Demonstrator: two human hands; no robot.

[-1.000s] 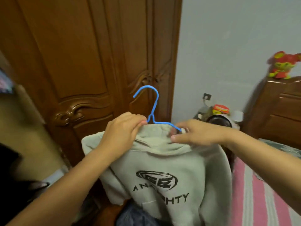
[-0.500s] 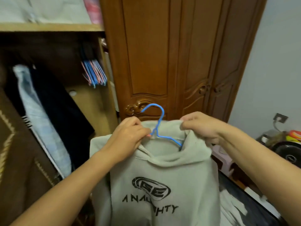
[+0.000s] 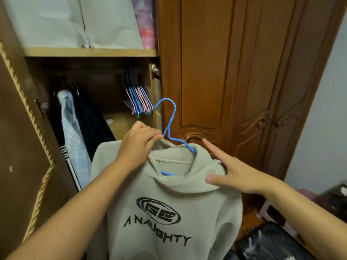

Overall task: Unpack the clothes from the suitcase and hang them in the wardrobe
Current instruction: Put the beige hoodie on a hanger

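Note:
A beige hoodie [image 3: 169,199] with a black printed logo hangs on a blue wire hanger [image 3: 170,126], held up in front of the open wardrobe [image 3: 90,53]. My left hand [image 3: 139,145] grips the hanger at the base of its hook, together with the hoodie's neckline. My right hand [image 3: 231,169] is off the garment, fingers spread straight just right of the hood. The hanger's lower bar shows inside the neck opening.
Inside the wardrobe hang a pale blue shirt [image 3: 72,132] and dark clothes on the left, and a bunch of empty blue and pink hangers [image 3: 138,102] on the right. Closed wooden doors [image 3: 234,81] stand to the right. Dark clothes [image 3: 262,243] lie at the lower right.
My view has swung left and up to the open wardrobe. My right hand let go of the hood and opened; my left hand keeps its hold on the hanger.

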